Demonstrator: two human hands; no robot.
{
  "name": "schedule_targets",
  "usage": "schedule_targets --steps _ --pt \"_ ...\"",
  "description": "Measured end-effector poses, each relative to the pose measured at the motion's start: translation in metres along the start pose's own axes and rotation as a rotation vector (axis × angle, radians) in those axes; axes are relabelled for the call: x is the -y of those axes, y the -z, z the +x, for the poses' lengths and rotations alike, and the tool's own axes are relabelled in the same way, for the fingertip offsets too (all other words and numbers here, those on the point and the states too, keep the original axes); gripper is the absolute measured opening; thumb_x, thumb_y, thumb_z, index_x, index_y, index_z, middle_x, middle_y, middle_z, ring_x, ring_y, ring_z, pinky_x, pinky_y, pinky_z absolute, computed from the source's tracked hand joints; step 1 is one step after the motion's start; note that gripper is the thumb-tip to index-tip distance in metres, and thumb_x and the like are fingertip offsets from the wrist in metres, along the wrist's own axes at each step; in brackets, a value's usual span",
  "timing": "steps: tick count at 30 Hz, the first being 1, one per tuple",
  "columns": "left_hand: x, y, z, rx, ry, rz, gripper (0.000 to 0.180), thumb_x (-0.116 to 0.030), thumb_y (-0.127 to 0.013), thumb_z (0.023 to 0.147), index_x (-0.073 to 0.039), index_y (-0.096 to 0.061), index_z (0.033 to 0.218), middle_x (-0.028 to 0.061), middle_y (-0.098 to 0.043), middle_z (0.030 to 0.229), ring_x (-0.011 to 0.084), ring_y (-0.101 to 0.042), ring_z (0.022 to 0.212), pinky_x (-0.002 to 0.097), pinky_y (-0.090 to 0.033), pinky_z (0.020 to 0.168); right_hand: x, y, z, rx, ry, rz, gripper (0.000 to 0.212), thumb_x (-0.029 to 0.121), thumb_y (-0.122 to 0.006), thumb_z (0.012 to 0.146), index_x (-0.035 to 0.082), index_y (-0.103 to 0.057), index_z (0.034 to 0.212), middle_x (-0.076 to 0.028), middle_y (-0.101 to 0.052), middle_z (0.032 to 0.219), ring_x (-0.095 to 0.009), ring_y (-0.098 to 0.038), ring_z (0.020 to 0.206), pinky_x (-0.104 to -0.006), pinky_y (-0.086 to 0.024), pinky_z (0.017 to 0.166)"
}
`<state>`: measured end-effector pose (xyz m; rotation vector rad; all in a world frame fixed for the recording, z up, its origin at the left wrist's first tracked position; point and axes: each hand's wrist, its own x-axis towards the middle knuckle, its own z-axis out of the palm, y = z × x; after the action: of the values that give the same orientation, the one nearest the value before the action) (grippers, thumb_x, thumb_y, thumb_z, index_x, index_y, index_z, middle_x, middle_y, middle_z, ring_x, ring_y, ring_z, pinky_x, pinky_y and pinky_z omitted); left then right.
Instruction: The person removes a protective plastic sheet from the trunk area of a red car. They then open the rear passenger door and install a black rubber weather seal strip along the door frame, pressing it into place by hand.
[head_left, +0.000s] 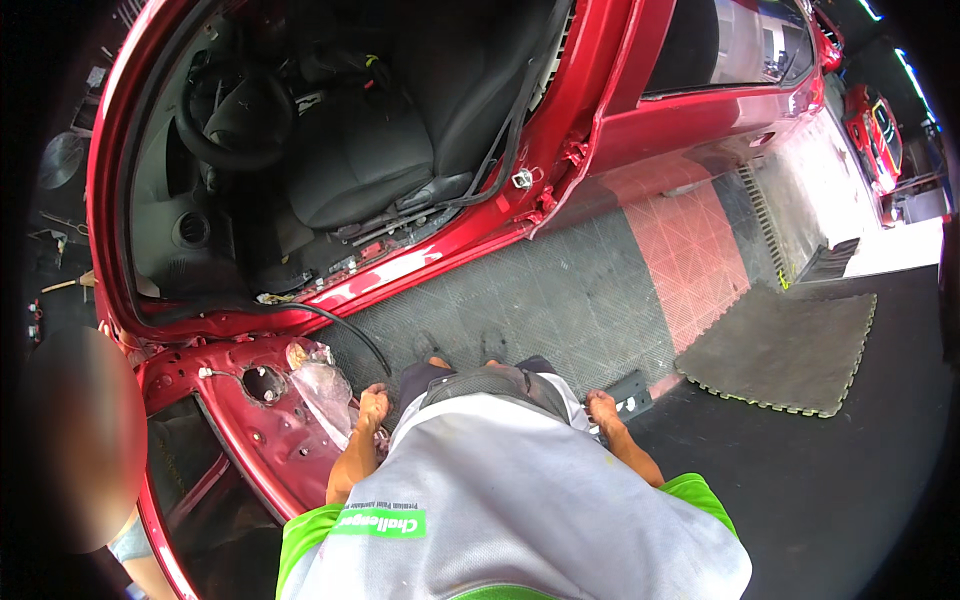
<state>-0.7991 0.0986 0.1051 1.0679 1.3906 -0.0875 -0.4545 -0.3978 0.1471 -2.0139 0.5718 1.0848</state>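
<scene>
Low at my left side, my left hand (374,404) is closed, its fingers curled. It is beside a crumpled sheet of clear plastic film (322,386) hanging from the stripped inner side of the open red car door (275,440). Whether anything is in its grip is hidden. My right hand (602,408), also closed, hangs at my right side against a dark plastic piece (628,390) with pale parts. I cannot tell if the hand holds that piece or only overlaps it in view.
Ahead is the red car's open doorway, with a black seat (360,150) and steering wheel (235,115). A black rubber strip (355,328) dangles from the sill. On the right lies a grey foam mat (785,350). A blurred person (85,440) stands beyond the door at left.
</scene>
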Motion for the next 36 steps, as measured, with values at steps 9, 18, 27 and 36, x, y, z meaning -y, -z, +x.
schedule_targets --steps 9,18,27,36 --pt "0.052 -0.001 -0.019 -0.053 -0.069 -0.09 0.045 0.001 -0.054 0.094 0.009 -0.055 0.138 0.0222 -0.067 0.122 0.028 -0.069 0.094 0.0339 -0.057 0.086 0.018 -0.024 0.03 0.082 0.154 -0.099 0.021 0.025 -0.057 0.1 0.008 -0.068 0.103 -0.004 -0.068 0.086 -0.015 -0.064 0.076 -0.0334 -0.049 0.065" --pt "0.013 -0.033 -0.065 -0.113 -0.019 0.006 0.041 -0.001 -0.061 0.095 0.008 -0.059 0.135 0.0204 -0.07 0.121 0.0259 -0.065 0.111 0.0291 -0.049 0.099 0.072 -0.005 0.044 0.128 0.138 0.002 0.025 0.029 -0.058 0.102 0.013 -0.064 0.121 -0.001 -0.066 0.094 -0.016 -0.063 0.075 -0.036 -0.048 0.068" --pt "0.056 -0.027 -0.051 -0.168 -0.048 -0.239 0.036 0.002 -0.058 0.095 0.006 -0.061 0.131 0.008 -0.065 0.091 0.0133 -0.055 0.06 0.0279 -0.045 0.052 0.069 -0.007 0.039 0.14 0.086 -0.069 0.017 0.028 -0.057 0.101 0.015 -0.067 0.105 0.001 -0.064 0.085 -0.015 -0.061 0.072 -0.0367 -0.046 0.064" --pt "0.059 -0.028 -0.05 -0.137 0.061 -0.312 0.041 0.006 -0.05 0.097 0.011 -0.055 0.137 0.0091 -0.065 0.091 0.01 -0.055 0.063 0.0236 -0.043 0.053 0.067 -0.013 0.044 0.14 0.1 -0.056 0.016 0.024 -0.057 0.099 0.011 -0.067 0.099 -0.001 -0.064 0.081 -0.016 -0.061 0.066 -0.0317 -0.045 0.056"
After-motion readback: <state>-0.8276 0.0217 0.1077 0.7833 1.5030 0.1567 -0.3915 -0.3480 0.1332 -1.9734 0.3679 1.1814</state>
